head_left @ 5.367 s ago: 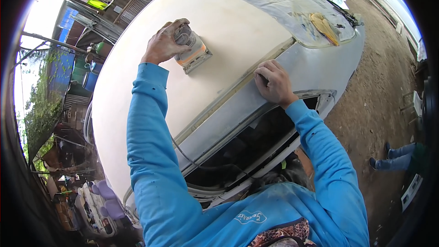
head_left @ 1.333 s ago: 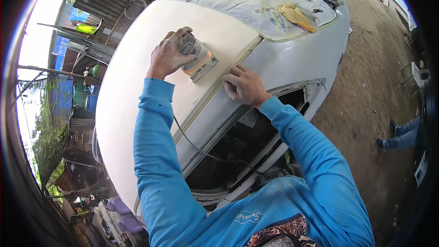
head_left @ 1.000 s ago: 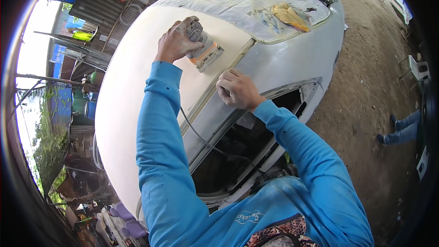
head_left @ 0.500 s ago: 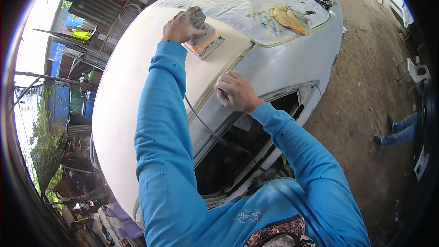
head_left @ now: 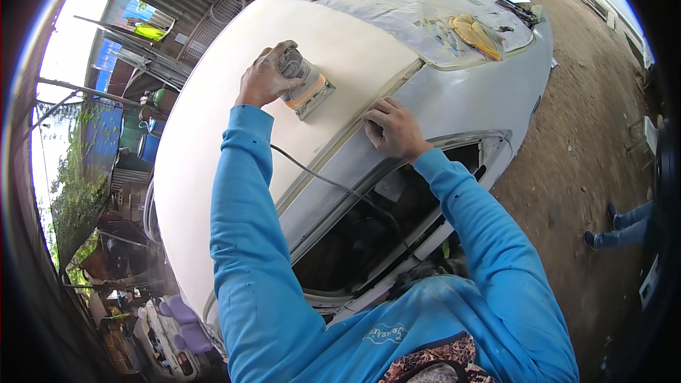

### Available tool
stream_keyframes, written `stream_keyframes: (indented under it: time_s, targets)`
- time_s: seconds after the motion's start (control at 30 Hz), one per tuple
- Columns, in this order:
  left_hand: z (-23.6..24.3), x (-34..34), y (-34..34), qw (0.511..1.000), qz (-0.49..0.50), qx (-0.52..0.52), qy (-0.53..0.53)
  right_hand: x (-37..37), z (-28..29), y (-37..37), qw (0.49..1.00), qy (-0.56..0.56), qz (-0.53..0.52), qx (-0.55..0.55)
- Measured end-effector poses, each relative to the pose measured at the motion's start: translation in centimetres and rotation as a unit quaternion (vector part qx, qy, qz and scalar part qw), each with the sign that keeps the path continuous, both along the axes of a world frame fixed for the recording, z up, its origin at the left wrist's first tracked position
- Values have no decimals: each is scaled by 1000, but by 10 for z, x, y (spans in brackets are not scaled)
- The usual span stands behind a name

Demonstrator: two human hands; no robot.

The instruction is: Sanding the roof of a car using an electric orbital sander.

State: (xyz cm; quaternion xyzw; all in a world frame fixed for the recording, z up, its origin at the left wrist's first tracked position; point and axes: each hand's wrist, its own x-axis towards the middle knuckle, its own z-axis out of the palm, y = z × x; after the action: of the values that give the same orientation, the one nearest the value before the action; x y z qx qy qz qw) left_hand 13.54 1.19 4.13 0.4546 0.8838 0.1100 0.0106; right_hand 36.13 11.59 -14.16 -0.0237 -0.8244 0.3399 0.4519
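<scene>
My left hand point(head_left: 269, 79) is wrapped round the grey and orange body of a sheet sander point(head_left: 310, 91). The sander's flat pad rests on the cream-white roof point(head_left: 234, 128) of a car, and its grey cord point(head_left: 319, 176) trails back over the roof edge and side window towards me. My right hand point(head_left: 396, 130) is curled in a loose fist beside the roof's side groove point(head_left: 347, 131), against the grey-white bodywork above the window. Nothing shows between its fingers.
Masking film point(head_left: 376, 0) covers the windscreen, with a yellow glove point(head_left: 474, 37) lying on it. The side window point(head_left: 355, 241) is dark. To the right, a person's legs point(head_left: 624, 227) and a white plastic chair point(head_left: 647, 135) stand on the dirt ground. Blue barrels point(head_left: 147, 147) stand left.
The sander and my left hand have moved back along the roof, away from the windscreen. My right hand stays about the same place on the car. The view has shifted slightly.
</scene>
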Motion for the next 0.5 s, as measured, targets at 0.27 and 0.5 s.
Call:
stream_keyframes:
  time_s: [0.27, 0.5]
  targets:
    - [6, -7, -84, 999, 22, -5, 26, -2, 0, -2, 1000, 0, -14, -2]
    - [3, -20, -182, 995, 97, 17, 25, -4, -6, 3, 1000, 4, -10, 26]
